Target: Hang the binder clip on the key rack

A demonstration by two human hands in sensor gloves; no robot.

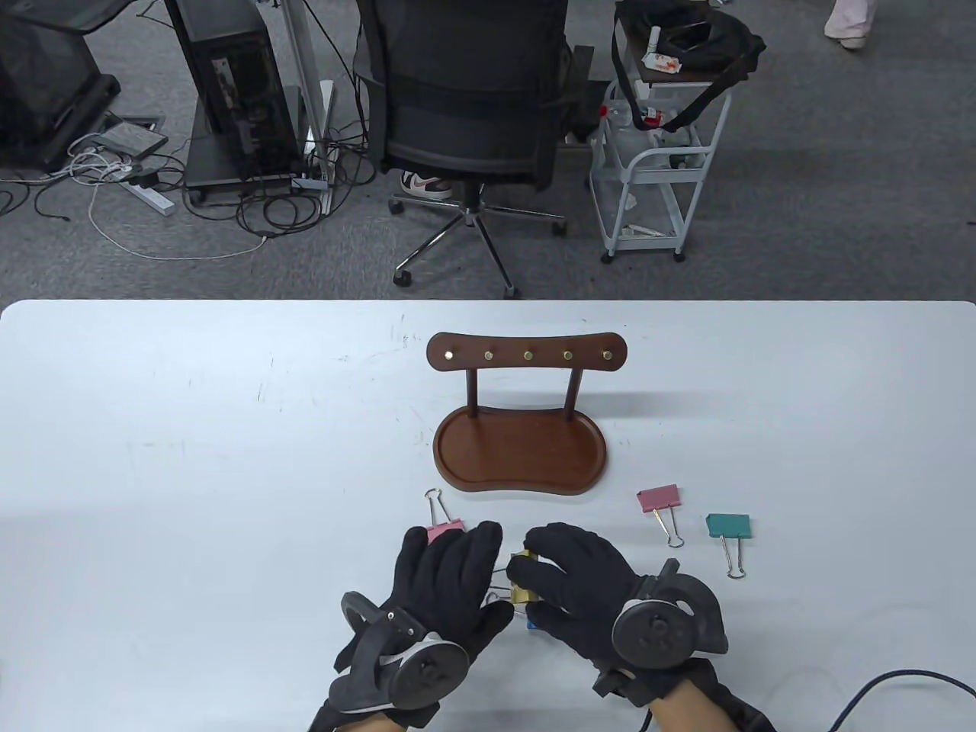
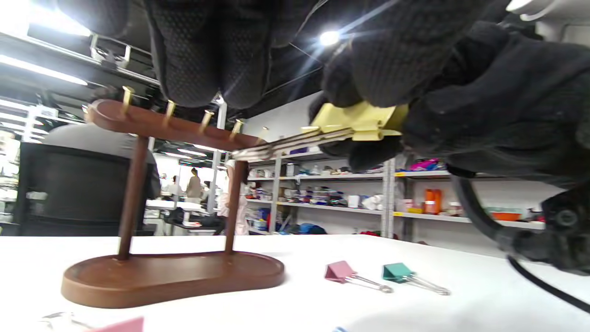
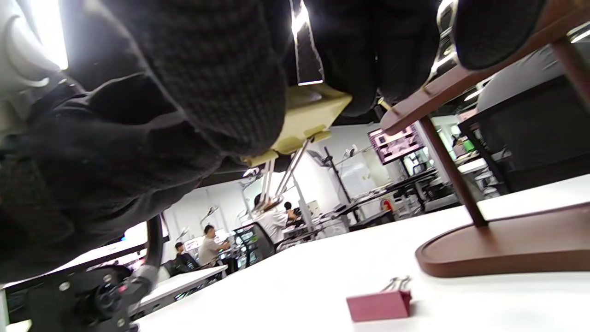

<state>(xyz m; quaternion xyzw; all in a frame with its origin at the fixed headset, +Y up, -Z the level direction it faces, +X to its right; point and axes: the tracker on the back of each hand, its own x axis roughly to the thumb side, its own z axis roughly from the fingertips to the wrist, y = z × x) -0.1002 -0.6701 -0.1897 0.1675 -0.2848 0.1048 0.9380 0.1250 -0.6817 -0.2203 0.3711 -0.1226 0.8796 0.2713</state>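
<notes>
My right hand [image 1: 543, 573] pinches a yellow binder clip [image 1: 523, 584] just above the table, in front of the wooden key rack [image 1: 526, 355]. The clip also shows in the right wrist view [image 3: 306, 115], where its wire handles hang down and away from my fingers. In the left wrist view the clip [image 2: 359, 122] has its handles pointing toward the rack's brass pegs [image 2: 170, 110]. My left hand [image 1: 457, 557] lies flat beside the clip with its fingers stretched out and grips nothing. All the pegs are bare.
A pink clip [image 1: 446, 526] lies partly under my left fingers. A blue clip [image 1: 531, 625] peeks out between my hands. Another pink clip [image 1: 660, 499] and a teal clip [image 1: 728, 526] lie to the right. The rack's tray base [image 1: 521, 457] stands just beyond my hands.
</notes>
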